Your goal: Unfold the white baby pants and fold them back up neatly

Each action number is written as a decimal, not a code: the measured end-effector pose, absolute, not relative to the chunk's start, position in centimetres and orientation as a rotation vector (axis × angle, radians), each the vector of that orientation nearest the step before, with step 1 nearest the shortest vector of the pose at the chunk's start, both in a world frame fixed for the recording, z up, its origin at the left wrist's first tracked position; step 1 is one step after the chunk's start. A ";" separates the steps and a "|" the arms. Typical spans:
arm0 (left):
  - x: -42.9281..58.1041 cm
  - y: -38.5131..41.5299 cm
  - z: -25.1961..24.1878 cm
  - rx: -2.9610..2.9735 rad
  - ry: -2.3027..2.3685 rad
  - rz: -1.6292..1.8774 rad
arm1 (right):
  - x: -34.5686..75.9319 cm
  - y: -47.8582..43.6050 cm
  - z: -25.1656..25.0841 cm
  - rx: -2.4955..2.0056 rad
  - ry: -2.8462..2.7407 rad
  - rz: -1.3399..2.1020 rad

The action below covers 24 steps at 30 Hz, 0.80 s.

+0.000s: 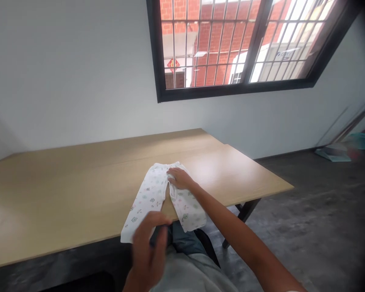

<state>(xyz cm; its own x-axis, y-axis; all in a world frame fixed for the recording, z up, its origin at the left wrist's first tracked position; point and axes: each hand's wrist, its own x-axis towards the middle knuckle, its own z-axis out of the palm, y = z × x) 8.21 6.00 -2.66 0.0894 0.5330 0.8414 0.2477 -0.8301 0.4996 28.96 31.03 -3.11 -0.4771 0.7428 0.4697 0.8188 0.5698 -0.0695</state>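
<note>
Near the lower middle of the frame, small printed white trousers (164, 196) lay flat on the wooden worktop (63, 190), legs hanging over its near edge. Right hand (180, 178) pressed open-palmed on the waist; left hand (149, 247) hovered blurred beside one leg hem, its grip unclear.

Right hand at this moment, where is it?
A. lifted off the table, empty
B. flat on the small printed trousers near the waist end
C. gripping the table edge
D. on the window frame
B: the right hand lies palm down on the trousers near the waist end, on the wooden table.
</note>
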 end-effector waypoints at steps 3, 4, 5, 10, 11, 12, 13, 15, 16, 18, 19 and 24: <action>12.3 8.6 -4.4 2.506 0.749 1.263 | 28.2 31.6 -3.0 -1.301 -2.340 -0.251; 13.6 9.3 -5.2 2.611 0.794 1.093 | 27.8 31.9 -3.0 -1.326 -2.329 -0.256; 14.7 9.9 -6.0 2.683 0.866 0.965 | 27.3 32.2 -3.0 -1.358 -2.314 -0.257; 15.7 12.8 -8.1 2.713 1.254 0.595 | 26.0 33.6 -2.4 -1.568 -2.178 -0.262; 14.8 13.5 -7.9 2.701 1.294 0.570 | 26.1 33.8 -2.1 -1.608 -2.148 -0.269; 13.8 14.1 -7.6 2.691 1.319 0.564 | 26.5 33.8 -1.8 -1.642 -2.122 -0.278; 12.5 14.7 -7.3 2.685 1.330 0.570 | 27.0 33.7 -1.5 -1.670 -2.103 -0.290; 9.6 15.8 -6.4 2.694 1.294 0.580 | 28.3 32.8 -0.9 -1.704 -2.093 -0.315; 8.0 16.1 -6.1 2.704 1.225 0.590 | 29.2 31.9 -0.8 -1.712 -2.097 -0.329; 4.7 16.3 -5.8 2.680 1.026 0.646 | 30.8 29.2 -0.9 -1.711 -2.124 -0.355; 3.1 16.3 -5.9 2.627 0.928 0.701 | 31.6 27.4 -1.1 -1.703 -2.143 -0.364; -4.0 15.2 -7.0 2.227 0.678 0.939 | 34.6 16.8 -3.7 -1.395 -2.421 -0.331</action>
<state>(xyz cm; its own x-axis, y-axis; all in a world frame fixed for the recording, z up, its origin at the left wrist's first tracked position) -3.95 15.17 -6.99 0.6152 0.6536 0.4407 0.2122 -0.6757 0.7060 34.60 16.81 -3.68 -0.4684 0.7926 0.3904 0.8683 0.4946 0.0375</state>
